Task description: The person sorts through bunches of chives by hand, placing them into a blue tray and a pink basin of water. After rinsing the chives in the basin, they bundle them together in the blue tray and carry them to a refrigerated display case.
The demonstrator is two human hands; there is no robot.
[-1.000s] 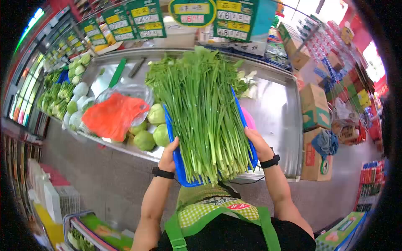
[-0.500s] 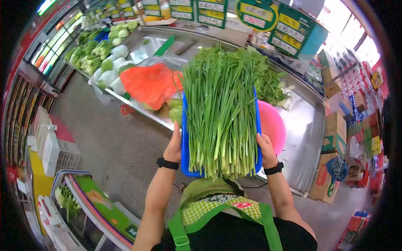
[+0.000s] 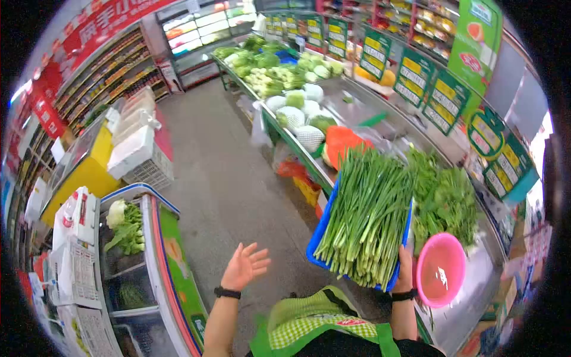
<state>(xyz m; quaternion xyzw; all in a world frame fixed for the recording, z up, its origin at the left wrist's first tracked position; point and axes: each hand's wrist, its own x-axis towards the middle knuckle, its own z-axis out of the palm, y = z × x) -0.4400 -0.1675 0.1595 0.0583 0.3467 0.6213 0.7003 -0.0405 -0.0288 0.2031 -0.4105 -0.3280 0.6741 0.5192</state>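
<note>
A blue tray (image 3: 319, 257) heaped with long green chives (image 3: 370, 214) is in front of me, near the edge of the metal vegetable counter. My right hand (image 3: 405, 271) grips the tray's near right side; part of its fingers is hidden by the tray. My left hand (image 3: 247, 266) is away from the tray to the left, over the floor, with its fingers spread and nothing in it. Right of the chives lie leafy greens (image 3: 445, 199), and a pink basin (image 3: 441, 271) stands close to my right hand.
An orange-red bag (image 3: 345, 143), net-wrapped vegetables (image 3: 309, 138) and more greens (image 3: 267, 80) line the counter. Price signs (image 3: 416, 77) hang along its back. To the left stands a chiller case (image 3: 128, 279) with vegetables in it. Grey floor (image 3: 220, 166) runs between.
My left hand has let go of the tray and moved off it with fingers spread. My view has turned left, and the tray now sits farther right and tilted in view.
</note>
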